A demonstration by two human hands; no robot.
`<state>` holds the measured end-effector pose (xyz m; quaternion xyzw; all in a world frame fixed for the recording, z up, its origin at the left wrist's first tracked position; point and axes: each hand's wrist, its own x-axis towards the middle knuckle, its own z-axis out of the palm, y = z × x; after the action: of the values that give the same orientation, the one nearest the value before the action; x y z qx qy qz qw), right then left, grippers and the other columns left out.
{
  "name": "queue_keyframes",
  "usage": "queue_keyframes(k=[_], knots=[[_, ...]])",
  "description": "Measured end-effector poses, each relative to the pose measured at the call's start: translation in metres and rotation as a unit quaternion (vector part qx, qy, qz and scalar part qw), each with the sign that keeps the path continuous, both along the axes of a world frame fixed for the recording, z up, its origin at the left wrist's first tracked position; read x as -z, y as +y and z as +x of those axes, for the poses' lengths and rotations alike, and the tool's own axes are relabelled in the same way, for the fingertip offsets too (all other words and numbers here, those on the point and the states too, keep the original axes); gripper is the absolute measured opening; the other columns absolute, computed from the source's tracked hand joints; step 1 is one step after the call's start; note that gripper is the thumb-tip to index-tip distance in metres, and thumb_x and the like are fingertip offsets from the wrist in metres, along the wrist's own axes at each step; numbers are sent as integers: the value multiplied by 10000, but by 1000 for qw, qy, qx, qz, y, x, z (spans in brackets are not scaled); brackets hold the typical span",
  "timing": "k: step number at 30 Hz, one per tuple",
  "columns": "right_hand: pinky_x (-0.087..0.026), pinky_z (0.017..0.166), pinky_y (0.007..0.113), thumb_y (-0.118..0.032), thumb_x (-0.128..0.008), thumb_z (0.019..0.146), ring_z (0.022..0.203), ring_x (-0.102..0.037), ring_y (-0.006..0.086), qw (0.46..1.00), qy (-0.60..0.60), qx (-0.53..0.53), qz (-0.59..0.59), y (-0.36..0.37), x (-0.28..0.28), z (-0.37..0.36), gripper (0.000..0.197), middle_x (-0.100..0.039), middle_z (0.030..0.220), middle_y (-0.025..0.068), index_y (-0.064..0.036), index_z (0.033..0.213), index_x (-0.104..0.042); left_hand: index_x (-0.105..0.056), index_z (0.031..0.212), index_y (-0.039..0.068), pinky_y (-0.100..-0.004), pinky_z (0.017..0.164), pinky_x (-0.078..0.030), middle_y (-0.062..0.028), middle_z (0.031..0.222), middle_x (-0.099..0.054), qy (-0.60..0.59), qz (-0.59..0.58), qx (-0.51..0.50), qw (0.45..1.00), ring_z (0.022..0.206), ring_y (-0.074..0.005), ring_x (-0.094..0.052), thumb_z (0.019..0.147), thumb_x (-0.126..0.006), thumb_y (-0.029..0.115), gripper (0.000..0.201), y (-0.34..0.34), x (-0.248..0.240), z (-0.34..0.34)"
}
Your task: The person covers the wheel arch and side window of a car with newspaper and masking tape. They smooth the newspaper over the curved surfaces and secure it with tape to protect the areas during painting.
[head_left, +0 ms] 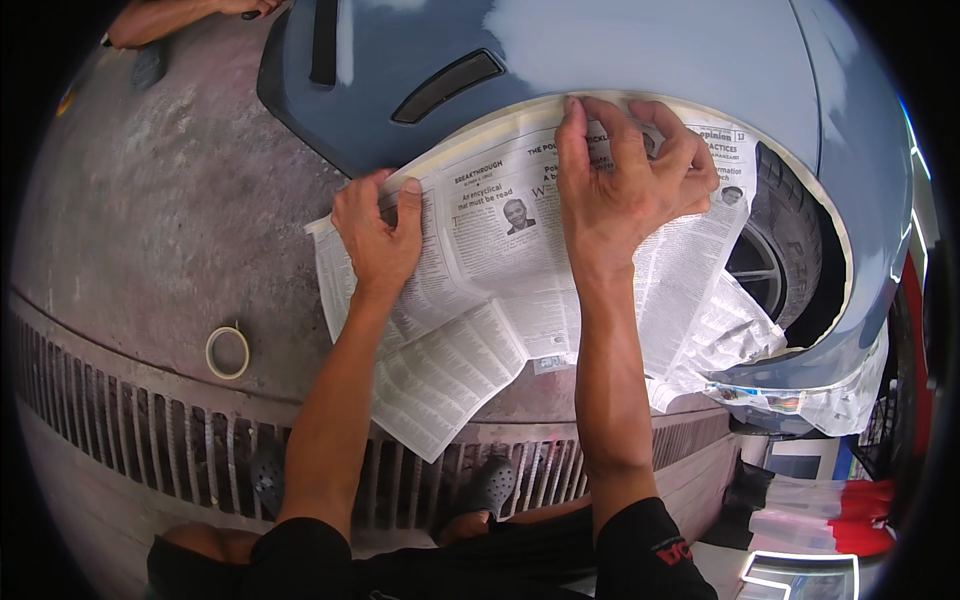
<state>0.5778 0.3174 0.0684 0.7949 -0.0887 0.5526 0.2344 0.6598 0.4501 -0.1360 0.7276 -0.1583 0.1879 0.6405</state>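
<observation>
A newspaper sheet (480, 240) with a strip of cream masking tape (470, 145) along its upper edge hangs over the wheel arch of a blue-grey car body (570, 45). My left hand (376, 235) grips the sheet's upper left edge, thumb apart from the curled fingers. Farther right, my right hand (635, 180) has bent fingers at the taped edge, thumb and forefinger close together on it. The sheet's lower part is folded and droops toward the floor. Part of a tire (795, 240) shows to the right of the paper.
A roll of masking tape (228, 353) lies on the concrete floor at left. A metal drain grate (190, 440) crosses in front of my feet. More newspaper (850, 395) covers the car's lower right. Another person's arm (165, 20) reaches in at the upper left.
</observation>
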Motion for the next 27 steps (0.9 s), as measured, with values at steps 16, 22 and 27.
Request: queue_keyframes(k=[16,22,27], knots=[[-330,1110,594,-315,-1003,868,1310,-465,343,997,77,13,1,19,17,11,186,-693,1278,-39,-306,1035,-922,-809,1084,35,-474,1112,-429,-80,1065,-765,57,-59,20,996,1127,-302,-648,1083,-811,400,365,-25,11,-2],[-318,1093,583,-343,-984,879,1308,-468,338,990,133,50,-7,32,27,11,190,-705,1287,-35,-278,1050,-933,-821,1085,67,-450,1120,-414,-49,1067,-774,91,-53,12,994,1134,-274,-645,1084,-812,416,349,-31,8,-5],[-305,1098,581,-375,-961,895,1366,-460,340,980,191,58,-2,44,44,9,256,-693,1344,-33,-235,1107,-927,-823,1085,75,-451,1120,-415,-42,1068,-776,109,-60,1,992,1133,-274,-648,1067,-827,429,355,-34,5,-4]])
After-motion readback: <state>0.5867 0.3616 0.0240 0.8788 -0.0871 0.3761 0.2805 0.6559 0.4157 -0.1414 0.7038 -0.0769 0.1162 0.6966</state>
